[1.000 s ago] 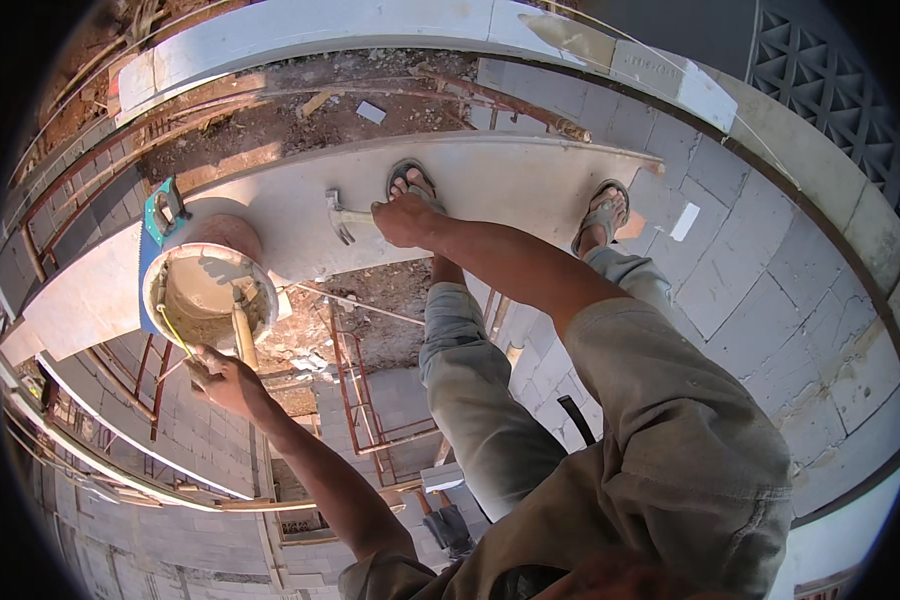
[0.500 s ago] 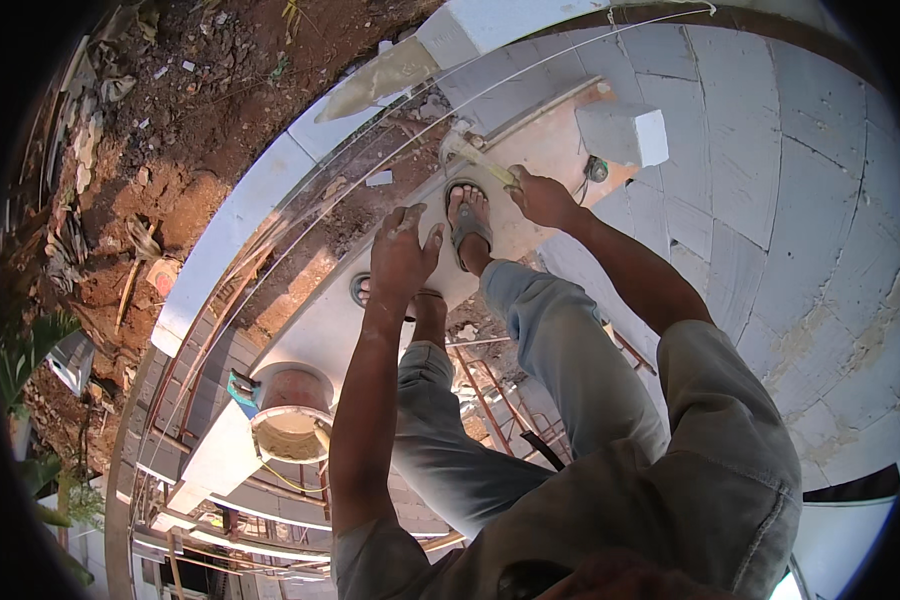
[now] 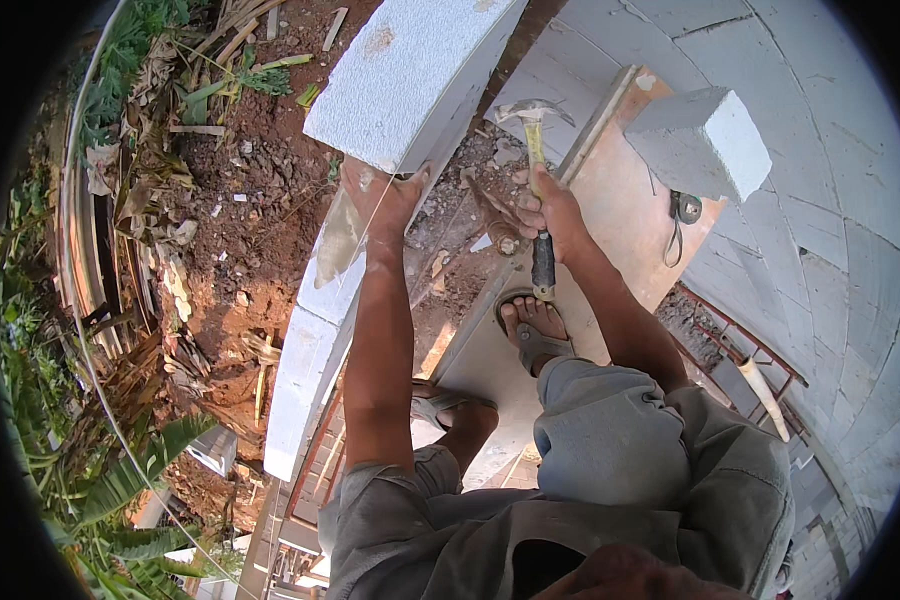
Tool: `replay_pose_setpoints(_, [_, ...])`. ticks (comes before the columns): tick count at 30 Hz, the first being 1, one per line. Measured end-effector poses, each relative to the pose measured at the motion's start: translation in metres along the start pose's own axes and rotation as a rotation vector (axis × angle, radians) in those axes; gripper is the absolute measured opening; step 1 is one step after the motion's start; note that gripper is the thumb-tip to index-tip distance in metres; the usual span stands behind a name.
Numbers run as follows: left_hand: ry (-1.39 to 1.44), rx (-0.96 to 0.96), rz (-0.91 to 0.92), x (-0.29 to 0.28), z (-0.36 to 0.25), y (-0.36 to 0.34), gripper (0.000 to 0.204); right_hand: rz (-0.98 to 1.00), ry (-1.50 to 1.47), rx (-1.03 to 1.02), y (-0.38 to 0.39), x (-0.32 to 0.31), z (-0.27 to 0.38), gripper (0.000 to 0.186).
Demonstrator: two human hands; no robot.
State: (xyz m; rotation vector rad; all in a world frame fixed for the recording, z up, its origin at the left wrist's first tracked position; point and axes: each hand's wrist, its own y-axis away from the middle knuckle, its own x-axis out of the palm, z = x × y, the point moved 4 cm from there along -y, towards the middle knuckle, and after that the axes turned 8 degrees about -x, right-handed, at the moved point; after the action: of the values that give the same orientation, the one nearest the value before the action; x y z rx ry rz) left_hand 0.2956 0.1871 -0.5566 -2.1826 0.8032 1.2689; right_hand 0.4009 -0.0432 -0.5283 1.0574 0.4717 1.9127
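Observation:
My left hand (image 3: 380,203) is at the near end of a long white block (image 3: 395,85) set on the low wall. Its thumb and fingers spread around the block's lower end, with the fingertips partly hidden. Grey mortar (image 3: 338,238) lies on the wall top beside this hand. My right hand (image 3: 560,220) is closed around the handle of a claw hammer (image 3: 535,145). The hammer's metal head points away from me, and its black grip end hangs over my sandalled foot (image 3: 535,330).
I stand on a pale plank (image 3: 610,240). A white block (image 3: 705,140) and a tape measure (image 3: 684,210) rest at its far right. A white block wall (image 3: 830,200) rises on the right. Red soil (image 3: 240,240) and plants lie left, below the low wall (image 3: 305,370).
My left hand has moved from the air forward to the block's end. The hammer has turned upright in my right hand. The view has shifted forward, and the bucket at lower left is out of sight.

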Motion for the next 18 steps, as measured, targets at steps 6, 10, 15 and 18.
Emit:
replay_pose_setpoints(6, [0.007, -0.032, -0.04, 0.012, -0.004, -0.005, 0.078, -0.045, -0.219, -0.095, -0.036, 0.0, -0.001, 0.039])
replay_pose_setpoints(10, [-0.017, -0.146, -0.008, 0.013, 0.022, -0.01, 0.104, -0.003, -0.438, -0.082, -0.067, 0.027, 0.005, 0.04])
replay_pose_setpoints(15, [-0.119, -0.145, -0.048, 0.012, 0.01, -0.008, 0.116, -0.021, -0.526, -0.134, -0.079, 0.034, 0.004, 0.04])
replay_pose_setpoints(18, [-0.003, -0.143, -0.038, 0.008, 0.012, -0.009, 0.115, 0.029, -0.523, -0.171, -0.082, 0.045, 0.007, 0.04])
